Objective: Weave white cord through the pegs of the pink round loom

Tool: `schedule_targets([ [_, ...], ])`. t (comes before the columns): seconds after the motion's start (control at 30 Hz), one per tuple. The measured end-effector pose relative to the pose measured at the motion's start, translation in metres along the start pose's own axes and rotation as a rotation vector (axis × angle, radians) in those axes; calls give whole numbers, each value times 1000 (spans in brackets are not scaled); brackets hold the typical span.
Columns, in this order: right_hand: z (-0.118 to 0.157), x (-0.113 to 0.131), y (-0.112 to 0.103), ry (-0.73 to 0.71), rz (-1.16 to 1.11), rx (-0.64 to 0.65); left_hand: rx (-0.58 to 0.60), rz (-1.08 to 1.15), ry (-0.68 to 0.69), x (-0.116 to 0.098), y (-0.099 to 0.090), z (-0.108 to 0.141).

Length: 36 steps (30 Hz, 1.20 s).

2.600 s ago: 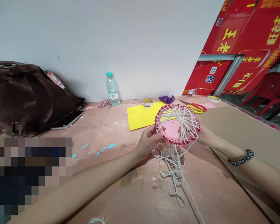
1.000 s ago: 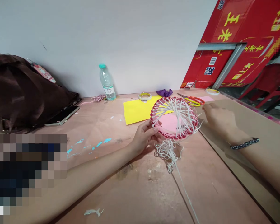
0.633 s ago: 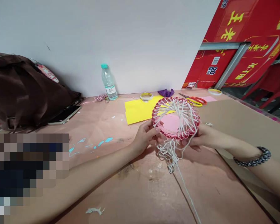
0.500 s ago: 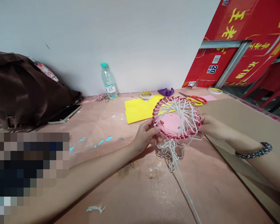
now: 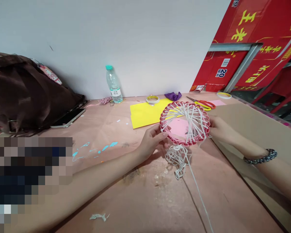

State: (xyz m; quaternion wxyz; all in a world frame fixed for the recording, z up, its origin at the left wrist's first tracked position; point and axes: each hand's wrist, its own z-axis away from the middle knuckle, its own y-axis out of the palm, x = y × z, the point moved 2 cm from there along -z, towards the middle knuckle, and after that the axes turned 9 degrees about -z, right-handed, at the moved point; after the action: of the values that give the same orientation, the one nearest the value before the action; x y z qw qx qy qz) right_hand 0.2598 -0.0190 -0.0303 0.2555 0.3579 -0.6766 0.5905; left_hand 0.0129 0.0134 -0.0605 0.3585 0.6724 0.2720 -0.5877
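Both of my hands hold a round card loom above the table, with a pink centre, a notched red rim and white cord strung across it. My left hand grips its near left edge. My right hand holds the right rim, fingertips behind the cord. Below the loom hangs a loose tangle of white cord, and a single strand runs from it toward the table's front edge. The loom hides part of the yellow paper behind it.
Yellow paper lies behind the loom, with a tape roll, purple cloth and red-handled scissors beyond. A water bottle, phone and brown bag sit left. A cardboard sheet lies right.
My right hand has returned from beside the loom to hold its right rim. The loom has shifted slightly right, and the cord tangle beneath it has drawn up shorter.
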Motion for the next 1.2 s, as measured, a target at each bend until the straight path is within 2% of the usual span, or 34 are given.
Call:
schedule_targets([
  [0.07,5,16,19,-2,-366,147,1,13,-18,1,0,0],
  [0.17,13,28,32,85,-633,176,-32,55,-8,0,1,0],
  [0.23,16,31,33,85,-720,181,-69,87,-18,-2,2,0],
  [0.33,20,34,31,62,-766,289,-98,123,-67,-4,3,0],
  [0.4,21,35,31,80,-764,298,-106,130,-70,-5,4,0],
  [0.5,20,34,32,97,-726,204,-105,127,-54,-4,6,0],
  [0.57,19,32,32,97,-720,149,-64,90,-56,-4,8,2],
  [0.73,15,26,31,49,-791,56,103,-226,50,-6,18,14],
  [0.87,13,23,28,7,-809,-113,170,-393,76,-6,22,20],
  [0.97,11,25,24,-33,-853,-267,111,-472,116,-9,21,21],
  [1.07,9,31,17,-72,-994,-364,-21,-555,179,-12,19,21],
  [1.2,8,36,5,-125,-1100,-476,-183,-539,165,-11,13,18],
])
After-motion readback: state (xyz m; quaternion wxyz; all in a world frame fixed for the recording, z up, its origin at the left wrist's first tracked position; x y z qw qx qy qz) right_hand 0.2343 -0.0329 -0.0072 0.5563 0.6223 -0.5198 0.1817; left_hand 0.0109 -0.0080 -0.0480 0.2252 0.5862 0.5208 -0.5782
